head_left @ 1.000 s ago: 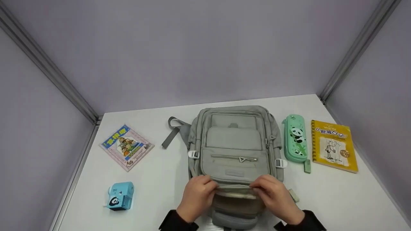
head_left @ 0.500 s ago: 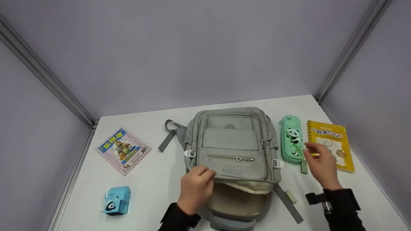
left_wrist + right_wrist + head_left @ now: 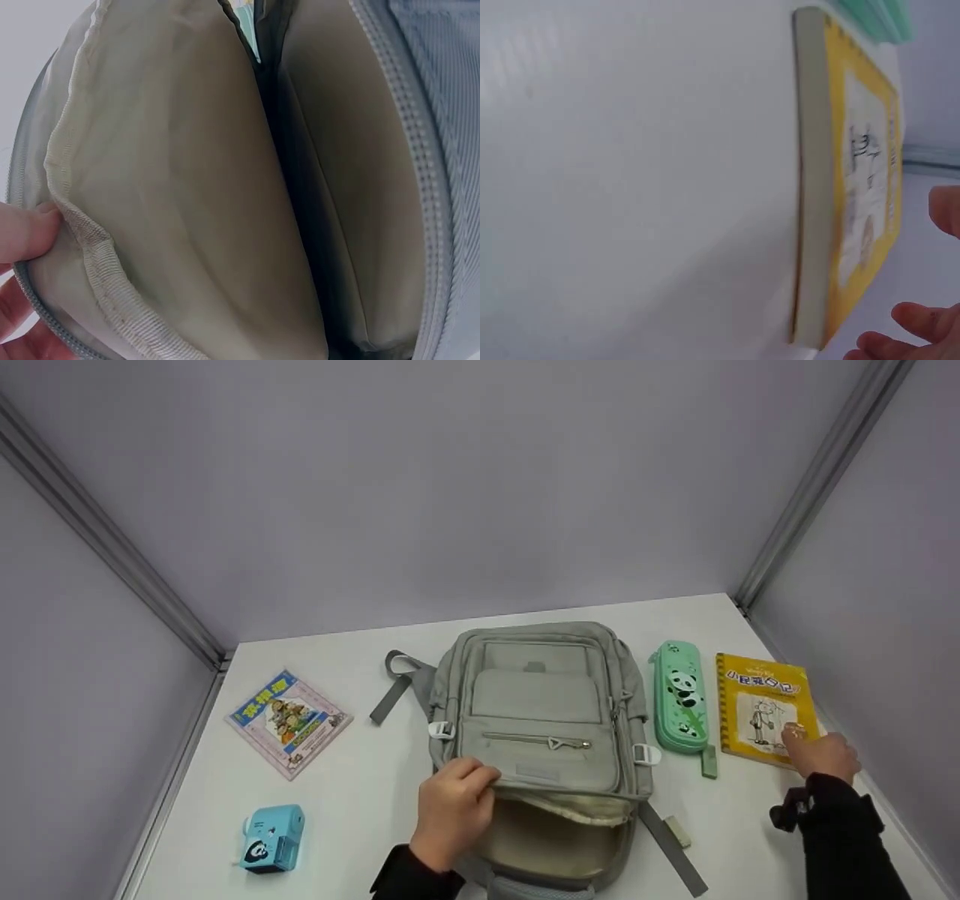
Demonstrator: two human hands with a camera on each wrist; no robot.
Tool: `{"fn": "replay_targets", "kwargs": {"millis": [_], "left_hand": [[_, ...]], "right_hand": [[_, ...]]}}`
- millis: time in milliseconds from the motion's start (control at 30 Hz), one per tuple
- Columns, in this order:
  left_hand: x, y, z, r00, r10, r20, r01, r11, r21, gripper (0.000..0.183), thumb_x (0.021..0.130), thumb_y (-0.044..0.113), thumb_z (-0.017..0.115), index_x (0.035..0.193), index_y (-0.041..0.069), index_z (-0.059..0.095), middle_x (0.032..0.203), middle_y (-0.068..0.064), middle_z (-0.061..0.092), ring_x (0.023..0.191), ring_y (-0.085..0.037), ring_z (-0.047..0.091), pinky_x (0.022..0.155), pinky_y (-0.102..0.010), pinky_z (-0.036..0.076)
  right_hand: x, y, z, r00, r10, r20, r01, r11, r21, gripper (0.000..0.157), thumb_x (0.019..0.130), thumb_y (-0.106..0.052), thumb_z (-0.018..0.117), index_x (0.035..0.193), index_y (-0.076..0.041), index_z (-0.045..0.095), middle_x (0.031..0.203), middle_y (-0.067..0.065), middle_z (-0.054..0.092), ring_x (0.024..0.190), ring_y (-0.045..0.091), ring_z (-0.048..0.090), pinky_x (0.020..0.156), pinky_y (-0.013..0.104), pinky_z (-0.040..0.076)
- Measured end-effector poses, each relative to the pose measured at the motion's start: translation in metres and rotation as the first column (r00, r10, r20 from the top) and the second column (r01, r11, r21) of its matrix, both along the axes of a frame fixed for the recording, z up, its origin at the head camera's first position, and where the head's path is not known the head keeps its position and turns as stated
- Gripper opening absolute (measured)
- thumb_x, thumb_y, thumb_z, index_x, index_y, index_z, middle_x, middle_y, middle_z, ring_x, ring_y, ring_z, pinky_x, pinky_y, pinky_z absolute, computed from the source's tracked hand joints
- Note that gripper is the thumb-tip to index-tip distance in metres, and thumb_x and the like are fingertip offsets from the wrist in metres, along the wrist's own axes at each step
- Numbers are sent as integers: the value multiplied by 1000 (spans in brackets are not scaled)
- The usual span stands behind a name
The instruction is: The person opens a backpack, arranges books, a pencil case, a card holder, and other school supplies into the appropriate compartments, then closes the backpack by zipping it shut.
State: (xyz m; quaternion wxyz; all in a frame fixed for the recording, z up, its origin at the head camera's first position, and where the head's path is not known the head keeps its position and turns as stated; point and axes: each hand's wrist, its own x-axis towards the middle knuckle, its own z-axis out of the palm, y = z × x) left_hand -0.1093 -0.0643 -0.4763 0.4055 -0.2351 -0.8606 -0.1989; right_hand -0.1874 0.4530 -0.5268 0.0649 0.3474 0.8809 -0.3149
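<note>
A grey backpack [image 3: 536,697] lies on the white table, its main compartment gaping toward me. My left hand [image 3: 454,810] pinches the front edge of the opening and holds it up. In the left wrist view, the thumb [image 3: 28,231] presses on the cloth beside the zipper, and the beige lining [image 3: 187,165] shows. Over at the right, my right hand [image 3: 825,754] is at the lower right corner of a yellow book [image 3: 761,679]. The right wrist view shows its thumb [image 3: 946,210] and fingers spread apart at the book's side, with nothing between them.
A green panda pencil case [image 3: 679,697] lies between backpack and book. On the left are a pink-bordered comic book [image 3: 289,720] and a blue pencil sharpener [image 3: 271,838]. A grey strap [image 3: 671,847] and a small pale green block [image 3: 677,832] lie right of the backpack. Walls enclose the table.
My right hand let go of the backpack's opening and moved right, past the pencil case, to the yellow book. My left hand keeps its grip on the edge, and the opening shows wider.
</note>
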Motion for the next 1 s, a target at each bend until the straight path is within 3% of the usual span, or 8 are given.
{"fn": "replay_targets", "kwargs": {"millis": [100, 267, 500, 667, 867, 1000], "left_hand": [[2, -1, -1, 1000, -6, 7, 6, 1000, 1, 26, 66, -3, 75, 76, 21, 71, 74, 6, 59, 69, -8, 60, 60, -20, 46], [4, -1, -2, 1000, -14, 27, 14, 1000, -3, 25, 67, -2, 76, 77, 21, 71, 74, 6, 59, 69, -8, 59, 60, -19, 46], [5, -1, -3, 999, -20, 31, 20, 1000, -8, 25, 69, -2, 76, 79, 21, 72, 76, 6, 59, 69, -7, 59, 62, -18, 46], [6, -1, -4, 999, -25, 33, 25, 1000, -6, 25, 70, -2, 75, 79, 21, 72, 76, 7, 59, 70, -7, 59, 62, -18, 46], [6, 0, -5, 999, -31, 27, 31, 1000, -3, 25, 73, -2, 75, 80, 22, 72, 77, 7, 58, 71, -6, 58, 63, -17, 43], [6, 0, -5, 1000, -20, 11, 20, 1000, -8, 25, 73, -2, 75, 79, 22, 71, 76, 7, 58, 70, -6, 58, 62, -17, 43]], "right_hand": [[5, 4, -10, 992, 14, 126, -15, 1000, 11, 84, 97, -47, 44, 133, 27, 25, 122, 44, 34, 112, 52, 35, 99, 57, 38], [8, 0, -18, 980, 11, 199, -22, 998, 58, 82, 98, -45, 47, 132, 27, 27, 125, 45, 32, 115, 53, 34, 103, 57, 39], [4, -2, -19, 966, -57, 251, 34, 995, 93, 83, 99, -44, 46, 136, 26, 25, 132, 45, 34, 122, 53, 35, 110, 55, 37], [7, 3, -14, 956, -71, 284, 58, 997, 56, 85, 97, -47, 49, 137, 24, 25, 131, 43, 37, 119, 50, 39, 108, 54, 38], [16, -6, 3, 956, -103, 275, 108, 994, -4, 84, 98, -47, 48, 137, 23, 25, 130, 41, 36, 115, 47, 37, 109, 54, 33], [11, -7, 1, 957, -158, 242, 165, 986, -10, 82, 98, -46, 50, 139, 21, 25, 134, 41, 33, 119, 48, 33, 110, 53, 33]]}}
